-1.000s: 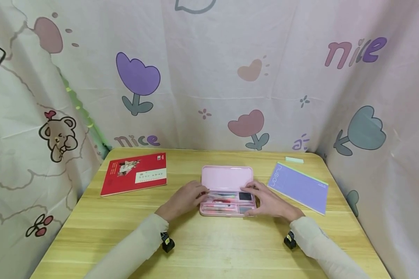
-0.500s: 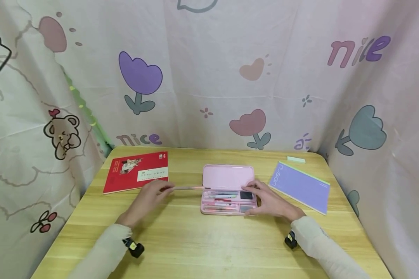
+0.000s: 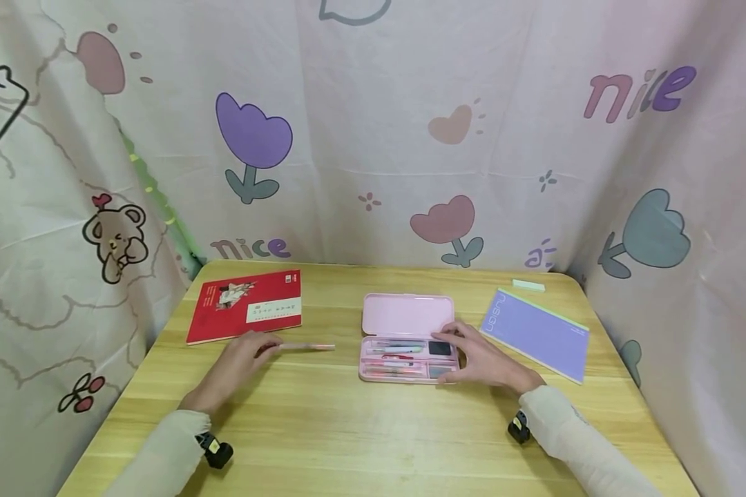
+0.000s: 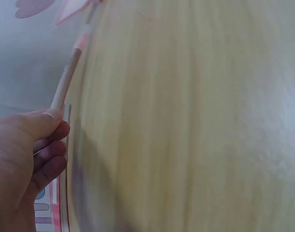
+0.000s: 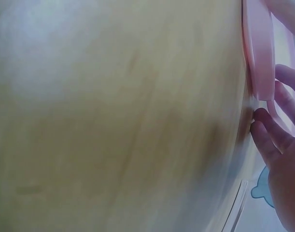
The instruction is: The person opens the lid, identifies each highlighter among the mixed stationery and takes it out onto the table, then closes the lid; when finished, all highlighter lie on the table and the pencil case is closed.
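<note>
My left hand (image 3: 244, 355) pinches a slim pen (image 3: 311, 346) by one end, between thumb and fingers. Its free end points right, toward the pencil case. Seen from the left wrist, this pen (image 4: 69, 77) is pale and brownish with a pink part near the far end. The pink pencil case (image 3: 408, 314) stands with its lid up in mid-table; several pens (image 3: 394, 366) lie in its compartments, with dark square pieces at the right. My right hand (image 3: 485, 355) grips the case's right end, thumb at the front and fingers behind. In the right wrist view, fingers (image 5: 273, 128) surround the case's end.
Behind my left hand lies a red book (image 3: 245, 304) at the table's back left. A purple notebook (image 3: 537, 335) lies right of the case, a small pale green bar (image 3: 528, 285) beyond it. Patterned curtains (image 3: 360, 138) enclose the wooden table (image 3: 348, 442).
My left hand has drawn a pen out of the pencil case and moved left with it, to just in front of the red book. The right hand has stayed on the case.
</note>
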A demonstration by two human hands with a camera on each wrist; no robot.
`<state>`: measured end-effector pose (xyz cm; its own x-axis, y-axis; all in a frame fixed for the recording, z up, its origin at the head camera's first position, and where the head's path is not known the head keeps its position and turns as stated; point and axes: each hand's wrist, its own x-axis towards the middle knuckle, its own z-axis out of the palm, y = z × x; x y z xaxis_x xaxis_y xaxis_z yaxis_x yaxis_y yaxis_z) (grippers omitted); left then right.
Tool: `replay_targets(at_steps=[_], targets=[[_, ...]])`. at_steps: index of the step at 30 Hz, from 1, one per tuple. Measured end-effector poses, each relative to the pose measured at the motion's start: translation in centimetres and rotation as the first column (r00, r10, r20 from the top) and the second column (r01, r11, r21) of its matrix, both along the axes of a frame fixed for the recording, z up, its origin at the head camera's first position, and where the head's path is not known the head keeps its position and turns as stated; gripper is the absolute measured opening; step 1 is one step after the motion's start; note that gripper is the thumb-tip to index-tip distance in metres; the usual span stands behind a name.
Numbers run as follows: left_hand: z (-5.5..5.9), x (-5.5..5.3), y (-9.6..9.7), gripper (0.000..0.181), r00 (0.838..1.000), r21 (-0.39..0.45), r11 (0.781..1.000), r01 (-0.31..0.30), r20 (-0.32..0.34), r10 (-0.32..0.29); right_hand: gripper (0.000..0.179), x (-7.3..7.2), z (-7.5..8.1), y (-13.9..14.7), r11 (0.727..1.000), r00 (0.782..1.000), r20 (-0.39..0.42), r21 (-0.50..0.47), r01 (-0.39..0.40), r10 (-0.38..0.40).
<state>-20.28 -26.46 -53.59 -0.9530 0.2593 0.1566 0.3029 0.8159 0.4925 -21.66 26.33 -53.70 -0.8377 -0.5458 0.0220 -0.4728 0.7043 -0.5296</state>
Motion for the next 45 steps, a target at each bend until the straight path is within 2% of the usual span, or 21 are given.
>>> replay_targets(at_steps=[7, 23, 26, 31, 35, 39, 45], targets=[[-0.6, -0.2, 0.1, 0.019, 0.998, -0.064, 0.997, 0.043, -0.033, -0.045, 0.1, 0.0, -0.2, 0.0, 1.0, 1.0, 0.007, 0.003, 0.008, -0.008], [-0.6, -0.5, 0.3, 0.021, 0.999, -0.07, 0.997, 0.037, -0.019, -0.038, 0.1, 0.0, 0.0, 0.0, 1.0, 1.0, -0.001, 0.001, 0.006, -0.006], [-0.3, -0.4, 0.2, 0.021, 0.999, -0.041, 0.999, 0.034, 0.009, -0.033, 0.1, 0.0, 0.0, 0.0, 1.0, 1.0, 0.007, 0.0, 0.008, -0.008], [1.1, -0.5, 0.6, 0.029, 0.998, 0.027, 1.0, 0.007, 0.067, -0.009, 0.1, -0.1, 0.1, -0.1, 1.0, 1.0, 0.002, 0.001, 0.004, -0.004], [2.1, -1.4, 2.3, 0.032, 0.996, 0.048, 0.997, 0.053, 0.071, -0.057, 0.1, -0.1, 0.1, -0.1, 1.0, 1.0, 0.001, -0.002, 0.006, -0.006], [2.7, -2.1, 5.2, 0.034, 0.987, 0.052, 0.991, 0.121, 0.103, -0.126, 0.1, -0.1, 0.1, 0.0, 1.0, 1.0, 0.004, 0.003, 0.007, -0.007], [3.2, -2.8, 10.2, 0.031, 0.958, 0.073, 0.964, 0.256, 0.114, -0.263, 0.099, -0.1, 0.2, -0.1, 1.0, 1.0, 0.015, 0.001, 0.01, -0.01]])
